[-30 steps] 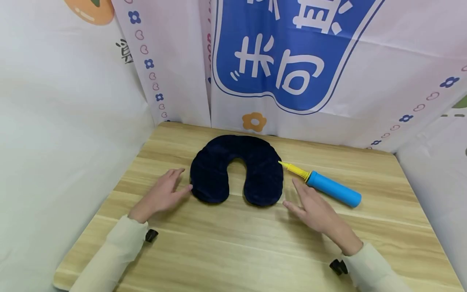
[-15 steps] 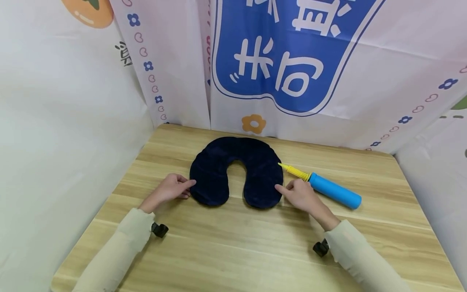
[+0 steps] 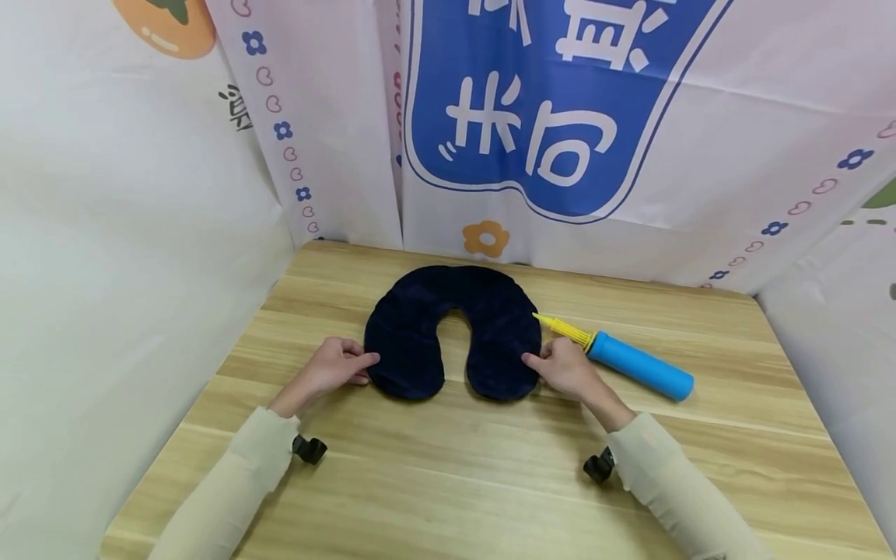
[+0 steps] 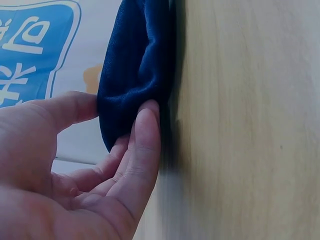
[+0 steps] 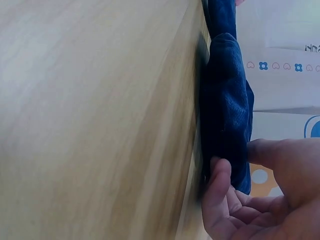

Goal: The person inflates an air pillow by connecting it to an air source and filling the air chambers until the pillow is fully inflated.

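A dark navy, U-shaped neck pillow [image 3: 453, 286] lies on the wooden table with its opening toward the person. My left hand [image 3: 332, 365] pinches the outer edge of its left arm, thumb on top and fingers at the side and below. In the left wrist view the thumb and fingers [image 4: 147, 135] close on the soft dark fabric [image 4: 132, 65]. My right hand [image 3: 568, 369] pinches the outer edge of the right arm in the same way. The right wrist view shows the pillow's edge [image 5: 225, 100] between thumb and fingers [image 5: 218, 187].
Just right of the pillow lies a hand pump with a blue barrel [image 3: 642, 365] and a yellow nozzle [image 3: 553, 321], its tip at the pillow's edge. A printed white curtain [image 3: 350, 155] hangs behind the wooden table [image 3: 448, 482], and white sheets flank both sides.
Both hands have come in from beside the pillow with fingers spread and now pinch its outer edges. The right hand moved left, away from the pump. The pillow's arms have shifted slightly.
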Tool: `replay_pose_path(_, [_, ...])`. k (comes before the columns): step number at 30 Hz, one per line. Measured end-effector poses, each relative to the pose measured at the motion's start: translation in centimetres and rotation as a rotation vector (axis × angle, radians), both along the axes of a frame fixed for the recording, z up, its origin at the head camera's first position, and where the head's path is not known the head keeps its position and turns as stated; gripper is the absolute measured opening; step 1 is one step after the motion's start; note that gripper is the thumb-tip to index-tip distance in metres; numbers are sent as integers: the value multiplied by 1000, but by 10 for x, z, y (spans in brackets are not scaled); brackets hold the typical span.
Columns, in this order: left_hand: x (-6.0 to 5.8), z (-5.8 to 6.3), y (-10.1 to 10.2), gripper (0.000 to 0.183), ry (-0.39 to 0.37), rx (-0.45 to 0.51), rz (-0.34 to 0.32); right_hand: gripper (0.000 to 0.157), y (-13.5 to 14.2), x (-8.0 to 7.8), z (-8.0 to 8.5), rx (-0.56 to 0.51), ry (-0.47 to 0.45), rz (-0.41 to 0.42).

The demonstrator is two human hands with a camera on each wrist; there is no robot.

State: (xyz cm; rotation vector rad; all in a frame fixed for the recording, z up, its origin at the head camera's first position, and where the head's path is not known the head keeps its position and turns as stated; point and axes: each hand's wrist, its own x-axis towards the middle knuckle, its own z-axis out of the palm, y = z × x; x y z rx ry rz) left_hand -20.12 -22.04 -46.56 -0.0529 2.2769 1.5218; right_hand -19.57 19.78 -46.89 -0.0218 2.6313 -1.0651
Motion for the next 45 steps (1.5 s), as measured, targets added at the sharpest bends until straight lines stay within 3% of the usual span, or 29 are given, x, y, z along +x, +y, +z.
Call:
replay_pose_path(19, [22, 7, -13, 26, 55, -9, -23, 40, -11, 14, 1, -80, 7, 36])
replay_pose_path(36, [27, 11, -24, 27, 107, -66, -5, 31, -28, 3, -9, -116, 30, 40])
replay_pose_path(41, [28, 14, -36, 27, 120, -110, -25, 35, -39, 11, -6, -121, 46, 58])
replay_pose_path(45, [27, 17, -46, 30, 131, -148, -31, 35, -51, 28, 0, -137, 69, 112])
